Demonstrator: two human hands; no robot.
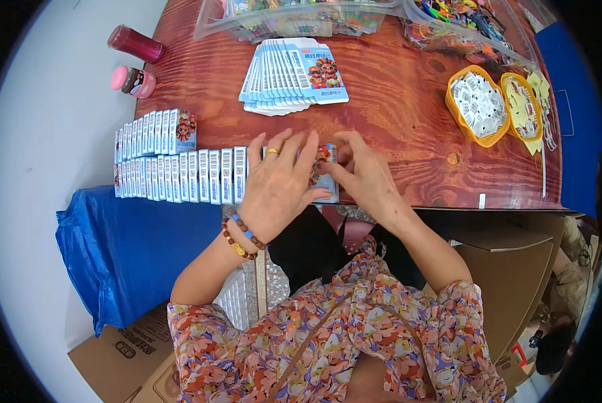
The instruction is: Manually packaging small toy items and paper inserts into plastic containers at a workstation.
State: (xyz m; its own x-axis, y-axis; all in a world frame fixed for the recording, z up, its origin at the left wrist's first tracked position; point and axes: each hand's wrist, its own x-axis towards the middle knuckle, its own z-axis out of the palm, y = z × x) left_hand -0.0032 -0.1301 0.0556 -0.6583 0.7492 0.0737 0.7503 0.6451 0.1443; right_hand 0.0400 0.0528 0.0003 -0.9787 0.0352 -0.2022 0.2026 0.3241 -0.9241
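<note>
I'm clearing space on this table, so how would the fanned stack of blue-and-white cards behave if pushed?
The fanned stack would probably slide and spread, since its pieces overlap with no visible band around them. Each piece is likely light and somewhat bendable, as the edges look thin.

Small box [324, 181]: pale blue, reddish cartoon figures on its face; lies face up at the right end of the front row, partly covered from where I stand. Front row of boxes [203, 176]: same pale blue; set side by side, narrow white-and-blue barcoded sides up; right part hidden, so contact with the small box cannot be told. Back row of boxes [156, 132]: shorter, set close behind the left part; rightmost shows its cartoon face.
</note>
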